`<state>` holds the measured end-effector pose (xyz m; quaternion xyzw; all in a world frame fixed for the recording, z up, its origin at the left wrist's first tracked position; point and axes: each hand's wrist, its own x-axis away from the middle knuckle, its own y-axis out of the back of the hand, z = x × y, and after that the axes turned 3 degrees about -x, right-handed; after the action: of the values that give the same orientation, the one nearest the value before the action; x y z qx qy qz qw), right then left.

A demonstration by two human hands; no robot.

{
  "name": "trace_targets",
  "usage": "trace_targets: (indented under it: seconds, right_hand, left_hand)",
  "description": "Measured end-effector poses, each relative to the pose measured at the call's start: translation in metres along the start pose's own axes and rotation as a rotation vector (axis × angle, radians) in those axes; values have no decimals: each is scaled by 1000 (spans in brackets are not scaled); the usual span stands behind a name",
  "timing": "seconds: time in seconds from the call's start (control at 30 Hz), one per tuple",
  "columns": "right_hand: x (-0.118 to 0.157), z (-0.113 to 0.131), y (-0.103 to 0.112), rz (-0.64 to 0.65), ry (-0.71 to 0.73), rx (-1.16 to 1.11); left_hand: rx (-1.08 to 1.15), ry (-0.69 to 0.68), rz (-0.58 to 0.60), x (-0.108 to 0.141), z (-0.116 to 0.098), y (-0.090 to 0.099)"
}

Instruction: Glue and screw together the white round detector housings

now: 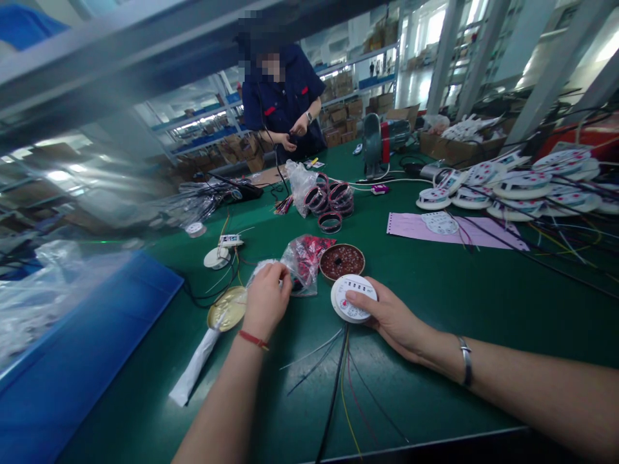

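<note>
My right hand (399, 319) holds a white round meter dial unit (356, 289), thumb on its printed face and fingers beneath. A black cable (333, 399) and several thin coloured wires hang down from it. My left hand (268, 296) is closed in a pinch beside a clear plastic bag (304, 261) with red pieces in it; what the fingers hold, if anything, is hidden. Just behind the dial unit sits a round tin (355, 258) with a brown inside and small bits. Left of my left hand are a yellowish round dish (217, 317) and a white wrapped strip (196, 367).
A blue bin (111, 348) stands at left. Dark rings (329, 222) lie mid-table, near a grey-green motor-like machine (373, 145). Wired dial units (522, 185) are heaped at right beside pink paper (401, 227). A person in navy (285, 96) stands across the table.
</note>
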<state>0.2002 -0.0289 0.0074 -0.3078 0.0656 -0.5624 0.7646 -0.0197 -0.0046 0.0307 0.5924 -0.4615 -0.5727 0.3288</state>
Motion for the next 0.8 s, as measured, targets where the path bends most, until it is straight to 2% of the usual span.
trace_targets:
  seconds: [0.03,0.1,0.2,0.37,0.47,0.63,0.8]
  right_hand:
    - [0,0,0,-9,10,-4]
    - [-2,-1,1,-39,46,-8]
    - [-4,-4,3,-104,108,-9]
    - [-8,-7,6,-178,182,5]
    - [-9,-7,6,-184,204,25]
    - [-8,-6,6,-182,198,33]
    - [-7,-7,6,-187,197,58]
  left_hand:
    - [107,6,-40,2,-6,4]
    - [324,5,-47,9,-21,13]
    - [630,-1,65,20,-45,18]
    - [991,101,241,34,-70,12]
    - [1069,165,273,39,-74,6]
    - [1058,183,242,42,-75,2]
    - [1185,266,307,40,-78,2]
